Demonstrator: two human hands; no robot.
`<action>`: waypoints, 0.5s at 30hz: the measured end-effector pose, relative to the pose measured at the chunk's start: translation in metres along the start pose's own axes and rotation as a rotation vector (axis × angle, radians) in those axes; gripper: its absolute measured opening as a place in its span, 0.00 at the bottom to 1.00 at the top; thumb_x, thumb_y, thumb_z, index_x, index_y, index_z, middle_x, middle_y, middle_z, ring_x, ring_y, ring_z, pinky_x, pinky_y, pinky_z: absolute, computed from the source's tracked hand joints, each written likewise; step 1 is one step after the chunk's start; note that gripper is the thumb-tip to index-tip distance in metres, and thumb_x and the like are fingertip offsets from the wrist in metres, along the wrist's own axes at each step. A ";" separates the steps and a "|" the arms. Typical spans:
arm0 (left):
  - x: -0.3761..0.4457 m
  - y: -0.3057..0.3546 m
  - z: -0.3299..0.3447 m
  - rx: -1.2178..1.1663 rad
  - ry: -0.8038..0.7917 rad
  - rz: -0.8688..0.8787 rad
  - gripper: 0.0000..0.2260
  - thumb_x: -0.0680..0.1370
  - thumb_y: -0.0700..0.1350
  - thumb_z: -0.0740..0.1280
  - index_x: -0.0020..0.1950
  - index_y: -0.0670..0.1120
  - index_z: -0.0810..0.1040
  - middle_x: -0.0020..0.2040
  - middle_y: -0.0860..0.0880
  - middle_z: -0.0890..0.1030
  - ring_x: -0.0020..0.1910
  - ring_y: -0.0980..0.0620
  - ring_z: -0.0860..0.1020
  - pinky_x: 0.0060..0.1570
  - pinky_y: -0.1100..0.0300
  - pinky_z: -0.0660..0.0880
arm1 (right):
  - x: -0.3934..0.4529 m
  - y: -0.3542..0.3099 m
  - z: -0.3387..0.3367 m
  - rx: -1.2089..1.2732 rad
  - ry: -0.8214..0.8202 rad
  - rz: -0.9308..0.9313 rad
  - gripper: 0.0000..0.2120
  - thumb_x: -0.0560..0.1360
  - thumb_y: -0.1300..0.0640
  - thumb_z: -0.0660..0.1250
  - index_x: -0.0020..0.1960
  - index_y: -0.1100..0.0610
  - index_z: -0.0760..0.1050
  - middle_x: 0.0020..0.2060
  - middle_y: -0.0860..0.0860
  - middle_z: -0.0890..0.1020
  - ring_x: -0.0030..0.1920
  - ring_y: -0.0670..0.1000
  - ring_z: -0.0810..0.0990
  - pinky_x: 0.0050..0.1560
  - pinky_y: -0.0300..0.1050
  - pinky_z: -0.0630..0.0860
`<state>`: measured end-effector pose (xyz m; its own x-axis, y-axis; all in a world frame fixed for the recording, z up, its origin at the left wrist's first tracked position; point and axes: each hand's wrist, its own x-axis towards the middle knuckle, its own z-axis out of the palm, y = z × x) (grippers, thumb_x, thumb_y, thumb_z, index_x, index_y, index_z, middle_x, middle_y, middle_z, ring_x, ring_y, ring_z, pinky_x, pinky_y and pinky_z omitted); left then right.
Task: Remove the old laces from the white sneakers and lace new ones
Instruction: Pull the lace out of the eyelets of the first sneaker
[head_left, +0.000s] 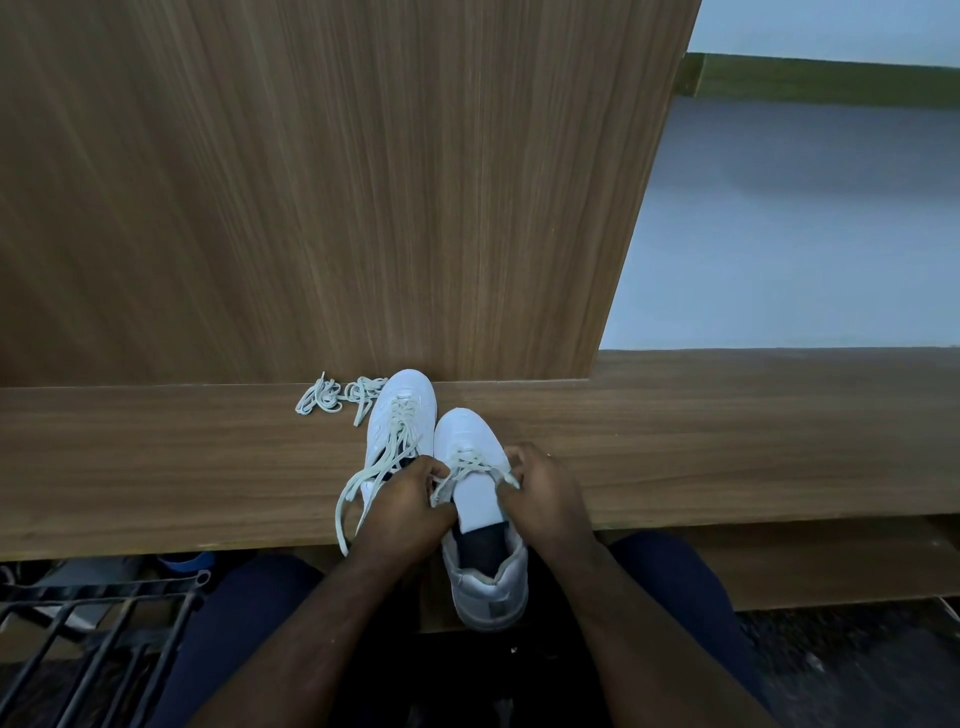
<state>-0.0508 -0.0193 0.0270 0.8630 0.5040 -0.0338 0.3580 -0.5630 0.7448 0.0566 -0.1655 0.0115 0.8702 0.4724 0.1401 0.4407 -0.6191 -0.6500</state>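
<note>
Pinching lace ends (470, 467): left hand (410, 506), right hand (543, 499) grip; right sneaker (480, 561) heel overhanging shelf edge (156, 545).

One view only, head-worn, wide-angle. Looks forward and steeply down from above and behind the two grips, both forearms running up from the bottom edge. Close in: left grip (410, 506) and right grip (543, 496) sit just below frame centre, on either side of the near sneaker (470, 447). Beyond the grips, the wooden worktop (727, 441) crosses the frame side to side, an upright wooden panel (337, 182) filling the upper half behind it. Nearer than the grips, dark-clad knees at the bottom. Straight edges bowed toward the frame borders. No second view to share anything with.
</note>
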 end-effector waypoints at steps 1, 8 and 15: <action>0.000 -0.001 -0.001 0.001 0.003 -0.001 0.13 0.71 0.41 0.70 0.54 0.52 0.75 0.42 0.55 0.79 0.39 0.62 0.75 0.34 0.70 0.65 | 0.001 0.002 -0.004 0.035 0.017 0.031 0.15 0.74 0.57 0.68 0.60 0.53 0.78 0.48 0.47 0.84 0.51 0.50 0.81 0.52 0.44 0.75; 0.003 -0.009 -0.009 0.001 0.048 -0.060 0.11 0.70 0.42 0.71 0.50 0.52 0.76 0.41 0.53 0.81 0.41 0.54 0.79 0.38 0.60 0.70 | 0.001 0.005 -0.003 0.114 0.044 0.094 0.09 0.73 0.55 0.69 0.54 0.53 0.80 0.44 0.43 0.83 0.47 0.45 0.80 0.38 0.29 0.66; 0.005 -0.014 -0.013 0.013 0.038 -0.098 0.11 0.70 0.43 0.71 0.48 0.53 0.75 0.41 0.53 0.81 0.41 0.54 0.79 0.41 0.58 0.72 | 0.002 0.004 -0.002 0.143 0.044 0.097 0.07 0.72 0.58 0.69 0.50 0.52 0.80 0.41 0.43 0.83 0.45 0.45 0.80 0.47 0.39 0.70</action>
<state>-0.0562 -0.0010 0.0250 0.8094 0.5816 -0.0805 0.4449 -0.5181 0.7305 0.0603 -0.1683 0.0109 0.9173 0.3848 0.1022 0.3213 -0.5637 -0.7609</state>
